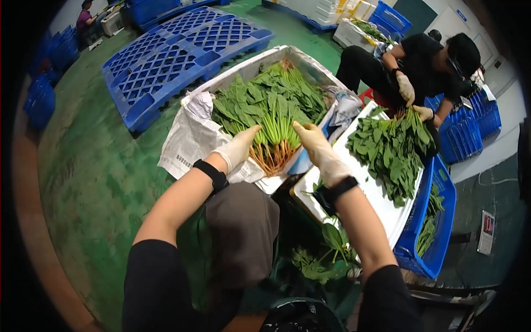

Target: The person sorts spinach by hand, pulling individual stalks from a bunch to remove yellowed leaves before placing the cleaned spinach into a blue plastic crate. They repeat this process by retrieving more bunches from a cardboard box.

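A box lined with newspaper is filled with leafy spinach, its long green stems and reddish roots turned toward me. My left hand, in a pale glove, grips the left edge of a bunch near the stems. On the opposite edge my right hand, gloved too, has its thumb on top of the same bunch. The undersides of both hands are partly hidden. Newspaper hangs over the box's near left corner.
Right of the box lies a white board with more spinach, held by a co-worker. A blue crate with greens stands beside it. A blue pallet lies beyond the box. Loose leaves lie by my legs.
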Motion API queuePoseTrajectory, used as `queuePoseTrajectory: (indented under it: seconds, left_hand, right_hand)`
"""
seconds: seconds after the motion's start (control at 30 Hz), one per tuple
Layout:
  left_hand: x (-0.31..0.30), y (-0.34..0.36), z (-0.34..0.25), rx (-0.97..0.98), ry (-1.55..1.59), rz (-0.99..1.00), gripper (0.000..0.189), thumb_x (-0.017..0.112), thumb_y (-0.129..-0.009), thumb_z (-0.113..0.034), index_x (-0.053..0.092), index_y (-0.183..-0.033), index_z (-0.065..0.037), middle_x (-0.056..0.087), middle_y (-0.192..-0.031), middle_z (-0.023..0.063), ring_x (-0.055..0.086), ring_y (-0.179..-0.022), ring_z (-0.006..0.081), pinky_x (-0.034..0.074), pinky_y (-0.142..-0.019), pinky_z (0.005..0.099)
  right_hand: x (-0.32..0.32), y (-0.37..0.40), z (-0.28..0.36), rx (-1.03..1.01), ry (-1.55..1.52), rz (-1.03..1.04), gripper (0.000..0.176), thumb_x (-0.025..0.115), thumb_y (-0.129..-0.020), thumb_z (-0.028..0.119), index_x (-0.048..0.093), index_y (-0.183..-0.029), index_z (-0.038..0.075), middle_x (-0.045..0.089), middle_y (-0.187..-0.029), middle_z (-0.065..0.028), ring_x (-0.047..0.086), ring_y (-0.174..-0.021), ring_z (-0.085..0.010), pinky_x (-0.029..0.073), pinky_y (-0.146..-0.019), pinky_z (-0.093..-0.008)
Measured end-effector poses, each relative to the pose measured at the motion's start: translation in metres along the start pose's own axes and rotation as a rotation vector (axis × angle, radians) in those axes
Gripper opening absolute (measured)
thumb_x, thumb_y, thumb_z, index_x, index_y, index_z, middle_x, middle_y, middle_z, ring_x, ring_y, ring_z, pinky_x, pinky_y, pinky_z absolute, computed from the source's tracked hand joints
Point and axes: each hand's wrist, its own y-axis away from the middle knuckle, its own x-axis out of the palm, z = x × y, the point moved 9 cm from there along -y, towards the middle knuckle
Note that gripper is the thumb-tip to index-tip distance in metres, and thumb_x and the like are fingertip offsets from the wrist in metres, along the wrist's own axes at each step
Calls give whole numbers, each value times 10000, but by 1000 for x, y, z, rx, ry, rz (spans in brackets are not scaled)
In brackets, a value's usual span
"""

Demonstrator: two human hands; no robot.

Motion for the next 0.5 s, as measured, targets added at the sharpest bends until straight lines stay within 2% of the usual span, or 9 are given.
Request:
queuePoseTrajectory:
  seconds: [0.07,0.1,0.2,0.23,0.33,0.37,0.4,0.47,0.5]
  left_hand:
    - [-1,-48,21,-81,227,114,453,485,-905,-368,493,-1192,-18,544,-1211,162,561,-1063,261,456,-883,450]
    - [13,-32,15,-120,365,243,406,471,-911,-375,545,-1101,-25,614,-1080,136,613,-959,257,508,-798,438]
    - [4,-61,36,-145,-157,-4,617,535,-874,-403,357,-1313,-7,536,-1212,166,593,-995,295,494,-832,424]
    - [8,-56,35,-141,-143,-7,756,567,-849,-425,226,-1383,-12,533,-1173,183,606,-918,307,511,-784,438]
    - [18,-22,24,-266,168,84,666,550,-864,-414,284,-1332,-22,547,-1058,179,606,-816,291,527,-697,458]
    - [21,-8,22,-328,321,128,622,541,-871,-409,313,-1306,-27,554,-1000,177,605,-765,283,535,-654,468]
    - [18,1,18,-333,322,126,622,541,-871,-409,313,-1306,-27,554,-1000,177,605,-765,283,535,-654,468]
    - [18,12,18,-311,453,162,531,507,-893,-401,370,-1238,-21,558,-1000,178,605,-767,283,534,-668,472]
    - [18,8,23,-321,456,158,531,507,-893,-401,370,-1238,-21,558,-1000,178,605,-767,283,534,-668,472]
  right_hand:
    - [19,-12,-14,288,34,-7,716,559,-858,468,434,-1210,-143,544,-1152,-266,538,-1044,-336,416,-883,-390]
    - [28,-39,-39,332,60,-49,728,556,-851,489,443,-1196,-142,549,-1138,-269,551,-1017,-345,428,-858,-403]
    - [45,-69,-84,441,128,-172,745,553,-837,518,455,-1177,-138,557,-1113,-272,572,-975,-353,451,-815,-424]
    - [42,-66,-87,494,167,-267,749,553,-832,526,457,-1171,-135,560,-1102,-272,579,-959,-353,462,-797,-431]
    - [53,-62,-89,597,321,-283,755,554,-825,530,454,-1168,-135,576,-1070,-253,599,-906,-332,481,-754,-438]
    - [54,-58,-94,659,237,-341,734,550,-830,520,455,-1183,-117,587,-1056,-235,613,-844,-323,489,-728,-456]
    - [59,-60,-104,636,-9,-263,692,549,-839,499,463,-1186,-94,597,-1024,-218,618,-790,-316,499,-692,-462]
    - [49,3,-38,753,-269,-227,617,548,-852,463,485,-1171,-62,603,-968,-204,617,-757,-303,508,-638,-440]
    - [58,-7,-49,640,-444,-67,619,535,-863,452,458,-1218,-49,593,-1009,-208,621,-763,-302,505,-643,-432]
